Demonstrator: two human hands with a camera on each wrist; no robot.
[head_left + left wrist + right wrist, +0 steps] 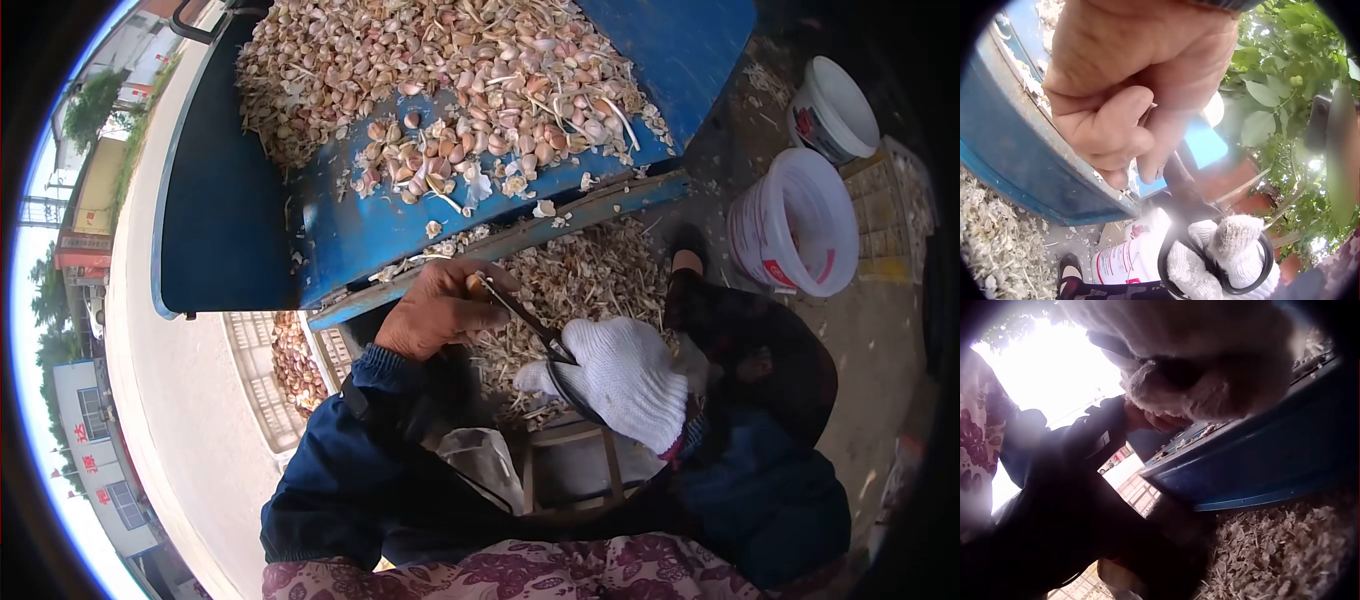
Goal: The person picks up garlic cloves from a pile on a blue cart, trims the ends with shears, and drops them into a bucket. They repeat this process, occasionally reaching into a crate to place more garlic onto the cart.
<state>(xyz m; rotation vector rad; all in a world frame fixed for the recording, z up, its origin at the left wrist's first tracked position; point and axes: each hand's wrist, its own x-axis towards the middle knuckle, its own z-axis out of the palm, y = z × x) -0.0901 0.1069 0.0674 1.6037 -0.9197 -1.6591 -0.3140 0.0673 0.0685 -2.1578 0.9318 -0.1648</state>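
My bare left hand (440, 310) pinches a garlic clove (478, 287) near the front lip of the blue metal tray. In the left wrist view the curled fingers (1116, 128) mostly hide the clove. My right hand (625, 380), in a white knitted glove, grips black-handled scissors (553, 345), with gloved fingers through the loops. The scissor blades reach up to the clove at the left fingertips. Just beyond the hands, many loose garlic cloves (450, 150) lie heaped on the blue tray (340, 230).
Husks and stem scraps (590, 280) pile on the ground below the tray. A white plastic crate (255, 380) of cloves stands at left. At right are two white buckets (750, 235) and a yellowish crate (880, 200). A stool-like frame (530, 470) is under the hands.
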